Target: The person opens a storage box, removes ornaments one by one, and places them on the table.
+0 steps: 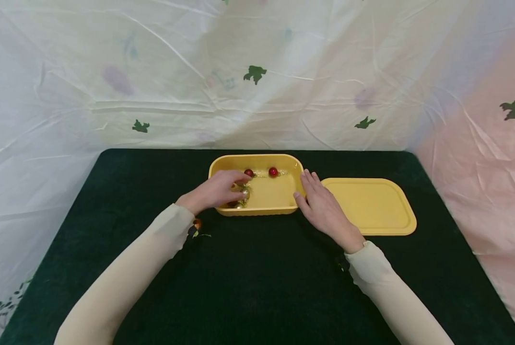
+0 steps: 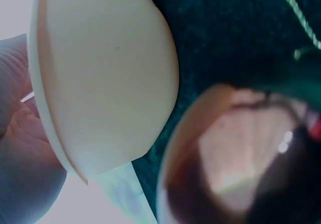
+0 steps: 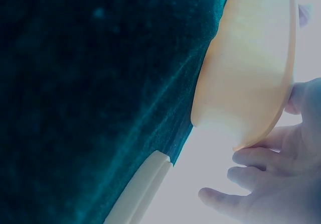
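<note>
A yellow rectangular container [image 1: 266, 211] stands on the table; red and gold baubles lie inside. My left hand [image 1: 223, 187] reaches over its left end, thumb and fingers apart around a gold bauble [image 1: 245, 192]. A dark red bauble [image 1: 249, 172] lies by those fingertips, and a brighter red bauble [image 1: 273, 172] sits farther right. In the left wrist view, the container's wall [image 2: 110, 83] hides most of the left fingers. My right hand [image 1: 324, 208] rests against the container's right end with fingers straight; the right wrist view shows its thumb over the rim [image 3: 290, 78].
A yellow lid [image 1: 371, 206] lies flat to the right of the container. Outside the container, a shiny copper-coloured bauble [image 1: 197, 224] with a gold string lies near the left wrist. A dark green cloth [image 1: 249, 278] covers the table, and a pale patterned curtain [image 1: 257, 115] hangs behind.
</note>
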### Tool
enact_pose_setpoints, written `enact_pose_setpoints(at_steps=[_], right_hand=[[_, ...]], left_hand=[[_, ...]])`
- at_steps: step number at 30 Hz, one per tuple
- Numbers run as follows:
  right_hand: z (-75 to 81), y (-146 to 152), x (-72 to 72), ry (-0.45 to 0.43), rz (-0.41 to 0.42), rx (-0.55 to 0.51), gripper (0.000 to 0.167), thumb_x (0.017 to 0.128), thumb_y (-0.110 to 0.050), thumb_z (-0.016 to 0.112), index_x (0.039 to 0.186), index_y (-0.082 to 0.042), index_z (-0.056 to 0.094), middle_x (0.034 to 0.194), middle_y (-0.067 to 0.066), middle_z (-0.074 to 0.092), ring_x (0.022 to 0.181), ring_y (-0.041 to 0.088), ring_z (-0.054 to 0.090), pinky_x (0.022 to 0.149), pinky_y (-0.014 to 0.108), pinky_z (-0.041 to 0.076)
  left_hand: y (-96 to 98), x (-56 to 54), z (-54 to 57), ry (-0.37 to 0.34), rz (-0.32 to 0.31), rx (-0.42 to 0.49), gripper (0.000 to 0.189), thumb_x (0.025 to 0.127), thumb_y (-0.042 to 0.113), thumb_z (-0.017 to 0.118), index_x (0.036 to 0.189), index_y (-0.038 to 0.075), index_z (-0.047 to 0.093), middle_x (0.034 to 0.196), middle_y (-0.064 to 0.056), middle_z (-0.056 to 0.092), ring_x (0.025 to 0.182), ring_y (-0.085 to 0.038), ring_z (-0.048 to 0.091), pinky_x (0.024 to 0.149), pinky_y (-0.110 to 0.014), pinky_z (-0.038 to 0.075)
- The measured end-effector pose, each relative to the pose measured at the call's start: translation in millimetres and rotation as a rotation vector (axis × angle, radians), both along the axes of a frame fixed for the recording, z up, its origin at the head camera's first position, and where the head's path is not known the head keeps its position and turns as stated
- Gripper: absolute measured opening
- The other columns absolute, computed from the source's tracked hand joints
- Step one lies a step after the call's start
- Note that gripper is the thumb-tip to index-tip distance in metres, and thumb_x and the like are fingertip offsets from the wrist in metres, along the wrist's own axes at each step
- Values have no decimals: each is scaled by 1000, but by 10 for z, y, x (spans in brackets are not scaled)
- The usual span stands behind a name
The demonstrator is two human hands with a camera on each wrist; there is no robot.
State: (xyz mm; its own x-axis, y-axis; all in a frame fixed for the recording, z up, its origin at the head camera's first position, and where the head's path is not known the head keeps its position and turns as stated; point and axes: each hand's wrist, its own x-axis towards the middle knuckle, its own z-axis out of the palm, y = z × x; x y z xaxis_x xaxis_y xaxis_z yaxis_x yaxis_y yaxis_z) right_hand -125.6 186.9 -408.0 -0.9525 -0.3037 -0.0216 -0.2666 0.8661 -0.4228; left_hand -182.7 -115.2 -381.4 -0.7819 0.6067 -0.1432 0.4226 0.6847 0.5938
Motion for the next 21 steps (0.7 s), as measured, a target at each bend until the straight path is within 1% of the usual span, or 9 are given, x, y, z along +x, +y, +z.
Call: enact_pose_setpoints(at_steps=[6, 9, 12, 16, 21], right_hand=[[-2, -1, 3, 1, 0, 2, 69, 111, -36, 46, 163, 1, 20, 171, 19, 15, 158, 36, 13, 124, 58, 21], [-6, -4, 1, 7, 1, 2, 69, 111, -36, 47, 163, 1, 20, 171, 19, 16, 158, 37, 14, 124, 58, 21], [-10, -5, -2, 11, 3, 4, 69, 111, -35, 47, 163, 1, 20, 171, 19, 16, 158, 37, 14, 124, 58, 21], [-9, -3, -1, 5, 2, 2, 69, 111, -36, 47, 163, 1, 20, 171, 19, 15, 158, 35, 12, 124, 58, 21], [-6, -1, 1, 3, 3, 5, 70, 111, -37, 46, 163, 1, 19, 171, 19, 15, 158, 34, 11, 125, 58, 20]], left_hand=[[36, -76, -40, 3, -21, -63, 46, 98, 17, 74, 140, 2, 62, 130, -12, 68, 115, -25, 63, 105, -44, 51], [55, -99, -51, -2, -20, -86, 47, 97, 17, 75, 140, 2, 62, 128, -12, 69, 114, -24, 64, 105, -44, 51], [70, -112, -57, 4, -33, -93, 46, 97, 16, 76, 138, 2, 64, 127, -12, 70, 112, -24, 65, 104, -43, 52], [84, -126, -81, 20, -63, -99, 41, 96, 14, 76, 134, 1, 66, 123, -12, 71, 104, -22, 65, 100, -40, 54], [97, -150, -116, 56, -88, -118, 34, 96, 14, 76, 127, 1, 70, 113, -9, 72, 95, -21, 62, 93, -38, 55]])
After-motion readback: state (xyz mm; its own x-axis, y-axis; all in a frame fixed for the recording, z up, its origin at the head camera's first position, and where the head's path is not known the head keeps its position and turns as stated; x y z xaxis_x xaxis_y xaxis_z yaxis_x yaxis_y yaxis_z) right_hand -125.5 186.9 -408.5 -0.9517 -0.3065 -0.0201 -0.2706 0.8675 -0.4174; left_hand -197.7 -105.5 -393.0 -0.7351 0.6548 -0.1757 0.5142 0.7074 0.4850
